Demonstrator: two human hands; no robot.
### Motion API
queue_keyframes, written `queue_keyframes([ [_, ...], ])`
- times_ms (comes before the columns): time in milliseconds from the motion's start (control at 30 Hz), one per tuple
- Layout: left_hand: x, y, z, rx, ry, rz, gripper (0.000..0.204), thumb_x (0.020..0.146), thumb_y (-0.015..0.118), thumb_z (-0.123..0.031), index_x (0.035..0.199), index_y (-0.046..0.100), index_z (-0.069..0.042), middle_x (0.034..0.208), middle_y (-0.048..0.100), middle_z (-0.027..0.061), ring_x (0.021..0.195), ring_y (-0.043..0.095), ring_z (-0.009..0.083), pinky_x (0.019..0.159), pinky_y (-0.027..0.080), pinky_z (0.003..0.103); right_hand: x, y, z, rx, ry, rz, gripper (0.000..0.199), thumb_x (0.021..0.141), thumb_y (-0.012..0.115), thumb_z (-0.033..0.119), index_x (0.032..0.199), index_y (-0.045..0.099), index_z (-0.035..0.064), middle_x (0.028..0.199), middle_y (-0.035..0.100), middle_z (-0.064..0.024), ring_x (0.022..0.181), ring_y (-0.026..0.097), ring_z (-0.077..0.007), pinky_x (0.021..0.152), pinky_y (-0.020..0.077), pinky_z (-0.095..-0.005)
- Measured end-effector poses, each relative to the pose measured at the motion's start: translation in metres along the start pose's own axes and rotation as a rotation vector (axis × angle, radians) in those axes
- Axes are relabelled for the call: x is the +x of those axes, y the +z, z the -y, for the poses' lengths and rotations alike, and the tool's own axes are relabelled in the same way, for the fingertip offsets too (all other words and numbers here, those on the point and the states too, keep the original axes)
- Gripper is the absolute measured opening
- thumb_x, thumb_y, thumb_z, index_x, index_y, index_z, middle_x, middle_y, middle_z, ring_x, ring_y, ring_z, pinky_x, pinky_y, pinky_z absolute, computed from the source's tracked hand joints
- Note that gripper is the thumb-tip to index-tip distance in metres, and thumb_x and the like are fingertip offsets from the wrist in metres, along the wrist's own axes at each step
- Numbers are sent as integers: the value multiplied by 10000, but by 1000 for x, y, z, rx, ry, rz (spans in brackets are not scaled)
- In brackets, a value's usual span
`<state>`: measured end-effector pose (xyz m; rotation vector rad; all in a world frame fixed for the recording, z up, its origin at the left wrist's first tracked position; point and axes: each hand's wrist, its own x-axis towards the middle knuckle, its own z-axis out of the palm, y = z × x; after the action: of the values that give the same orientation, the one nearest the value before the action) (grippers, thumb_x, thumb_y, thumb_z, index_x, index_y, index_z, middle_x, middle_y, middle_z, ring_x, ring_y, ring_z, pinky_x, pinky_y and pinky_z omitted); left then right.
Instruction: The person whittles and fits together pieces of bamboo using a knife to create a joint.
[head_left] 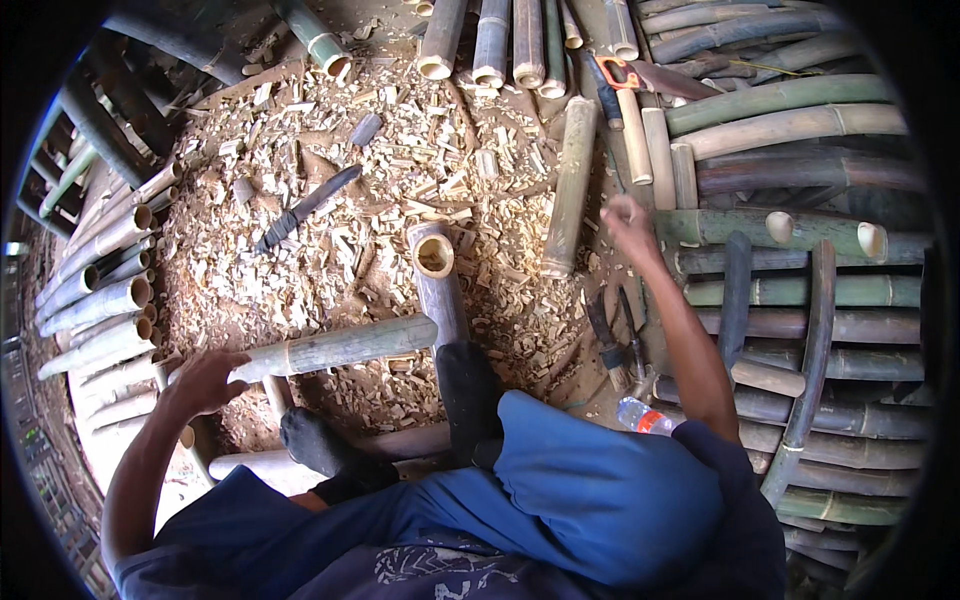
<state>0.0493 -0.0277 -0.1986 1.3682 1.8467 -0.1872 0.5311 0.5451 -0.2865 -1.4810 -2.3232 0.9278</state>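
My left hand (208,384) is on the left end of a pale green bamboo pole (345,345), its thumb and fingers around the pole. The pole's right end rests against an upright grey bamboo post (448,305) with a hollow top, between my feet. My right hand (630,232) is raised at the right, its fingers loosely bent and slightly blurred, with nothing seen in it. Closest to it is a thick bamboo length (570,190) lying on the ground, apart from the hand. A dark-handled machete (305,208) lies on wood chips, out of reach of both hands.
Bamboo poles are stacked at the right (800,292) and left (100,300). An orange-handled saw (617,73) lies at the back right. Beside my right leg are a brush (607,345) and a plastic bottle (645,416). Wood chips (330,285) cover the ground.
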Motion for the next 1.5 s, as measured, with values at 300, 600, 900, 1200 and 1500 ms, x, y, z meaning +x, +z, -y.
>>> queue_keyframes([
  [300, -16, 5, 73, 40, -265, -135, 536, 844, 792, -301, 1292, 667, -35, 1004, 751, 209, 912, 736, 361, 848, 573, 445, -173, 21, -36, -922, 186, 579, 619, 799, 799, 332, 1289, 601, 12, 1127, 720, -214, 1049, 700, -384, 909, 557, -485],
  [600, -27, -53, 45, 61, -236, -342, 499, 886, 753, -384, 1288, 682, -97, 1304, 657, 167, 1240, 600, 337, 1067, 469, 441, -227, -19, 37, 98, 293, 135, 506, 836, 707, 244, 1273, 592, 16, 1027, 690, -174, 913, 690, -314, 806, 558, -431],
  [900, -44, -62, -44, 52, -95, -279, 568, 904, 754, -407, 1351, 628, -80, 1330, 643, 143, 1280, 572, 315, 1094, 440, 439, -272, -10, 169, 956, 315, 192, 438, 871, 607, 193, 1269, 579, 11, 920, 657, -127, 814, 666, -246, 724, 553, -380],
  [1200, -25, -145, -149, 131, 164, -436, 411, 944, 714, -206, 1313, 642, -41, 1098, 743, 166, 929, 727, 221, 825, 594, 390, -220, 4, 224, 838, 129, 335, 392, 904, 522, 152, 1265, 566, 6, 819, 625, -84, 725, 640, -184, 655, 550, -334],
  [1500, 153, -39, -323, 211, 699, -705, 825, 778, 780, -168, 1531, 445, -204, 1364, 572, 99, 1247, 549, 278, 1011, 461, 463, -157, 109, 102, 195, -308, 518, 623, 1011, 565, 354, 1527, 346, 83, 1456, 444, -85, 1345, 445, -244, 1092, 404, -431],
])
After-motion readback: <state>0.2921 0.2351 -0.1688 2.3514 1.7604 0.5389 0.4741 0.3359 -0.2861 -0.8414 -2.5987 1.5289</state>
